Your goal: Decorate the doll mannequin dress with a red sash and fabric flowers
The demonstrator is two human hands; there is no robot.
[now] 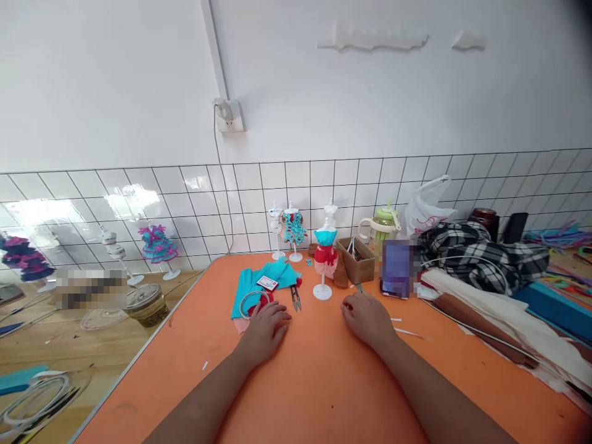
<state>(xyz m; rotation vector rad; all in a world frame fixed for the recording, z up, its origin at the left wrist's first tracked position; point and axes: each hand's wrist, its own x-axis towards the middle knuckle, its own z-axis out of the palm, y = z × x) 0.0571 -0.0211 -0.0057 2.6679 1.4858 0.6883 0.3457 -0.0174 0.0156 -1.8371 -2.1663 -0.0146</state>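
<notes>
Clock centred on the orange table (319, 382), midway between the wrists; 12 points to the wall.

Near: left hand (264, 332) at 10, palm down, fingers loosely bent and slightly spread, no grip on anything visible. It overlaps the edge of a metal-looking ring (240, 305) in view; contact cannot be told. Right hand (369, 314) at 2, palm down, fingers folded inward; whether anything is held underneath, cannot tell.

Next out: snips (296, 297) at 11, just beyond the left fingertips, long axis near the 12–6 line, points toward the wearer. Teal cloth (246, 282) at 10 to 11, partly beneath the ring.

Key relation: dress form (325, 254) in teal and red stands at 12, long axis upright, base on the table. From the right fingers it lies toward 11, from the left toward 1 to 2; the right hand is nearer. Neither touches it.

Farther: open box (358, 266) with tools at 1; phone (396, 269) at 1 to 2, screen blurred.

Writing: label card (267, 283) on the teal cloth carries print too small to read; pink marking on the white bag (428, 209), beyond the phone, illegible; no brand readable
</notes>
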